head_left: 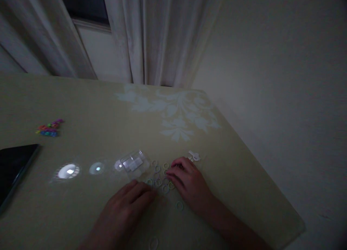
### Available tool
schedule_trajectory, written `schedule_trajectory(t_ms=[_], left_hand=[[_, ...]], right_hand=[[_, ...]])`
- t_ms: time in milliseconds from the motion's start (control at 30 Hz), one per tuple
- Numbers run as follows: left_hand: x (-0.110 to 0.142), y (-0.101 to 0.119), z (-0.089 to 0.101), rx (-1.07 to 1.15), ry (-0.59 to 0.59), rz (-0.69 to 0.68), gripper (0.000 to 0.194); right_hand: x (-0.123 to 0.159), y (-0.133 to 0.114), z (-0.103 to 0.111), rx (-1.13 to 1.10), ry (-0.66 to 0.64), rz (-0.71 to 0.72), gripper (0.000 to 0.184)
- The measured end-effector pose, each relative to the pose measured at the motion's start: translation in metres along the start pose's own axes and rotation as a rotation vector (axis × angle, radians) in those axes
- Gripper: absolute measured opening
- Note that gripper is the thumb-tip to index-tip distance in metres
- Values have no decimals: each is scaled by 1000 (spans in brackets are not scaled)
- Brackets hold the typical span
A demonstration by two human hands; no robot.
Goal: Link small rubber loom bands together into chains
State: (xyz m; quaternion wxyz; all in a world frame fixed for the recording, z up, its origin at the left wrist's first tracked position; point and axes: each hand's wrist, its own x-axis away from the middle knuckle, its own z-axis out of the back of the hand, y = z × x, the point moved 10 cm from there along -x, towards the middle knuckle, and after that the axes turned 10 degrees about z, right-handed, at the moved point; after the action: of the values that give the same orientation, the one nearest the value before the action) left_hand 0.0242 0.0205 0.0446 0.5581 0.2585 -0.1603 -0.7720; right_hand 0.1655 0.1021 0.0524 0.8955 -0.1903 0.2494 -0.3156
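Observation:
Several small pale rings (158, 182) lie in a loose cluster on the table, between my two hands. My right hand (191, 181) comes in from the right, its fingers bent and closed, with the fingertips on a small ring (165, 172) at the cluster's upper right side. At the lower left of the cluster rests my left hand (130, 203), its fingers curled together; whatever is under its fingertips is hidden. A clear plastic box (135, 161) sits just beyond the left hand. One loose ring (179, 206) lies below my right wrist, and another is near the bottom edge.
A small white piece (194, 156) lies beyond my right hand. Farther left are a pile of brightly coloured small pieces (50, 128) and a dark flat device (16, 167). The table (244, 192) ends at a wall on the right; curtains (162, 37) hang behind it.

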Motion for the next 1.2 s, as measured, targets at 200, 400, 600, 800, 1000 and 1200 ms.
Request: schedule_trajectory(t_ms=[200, 400, 600, 800, 1000, 1200], left_hand=[[7, -2, -11, -228, -44, -20, 49], [4, -4, -7, -164, 59, 10, 39], [-3, -16, 17, 263, 130, 223, 19], [0, -11, 32, 301, 203, 169, 24], [11, -4, 32, 350, 300, 79, 38], [0, -9, 43, 357, 263, 137, 28]], right_hand=[[-2, -3, -4, 80, -30, 30, 11], [-4, -7, -9, 180, -83, 63, 10], [0, -6, 1, -152, 27, -27, 6], [2, -25, -3, -533, 58, -52, 9], [1, -41, -7, -678, 82, -58, 10], [4, -27, -8, -594, 129, -102, 4]])
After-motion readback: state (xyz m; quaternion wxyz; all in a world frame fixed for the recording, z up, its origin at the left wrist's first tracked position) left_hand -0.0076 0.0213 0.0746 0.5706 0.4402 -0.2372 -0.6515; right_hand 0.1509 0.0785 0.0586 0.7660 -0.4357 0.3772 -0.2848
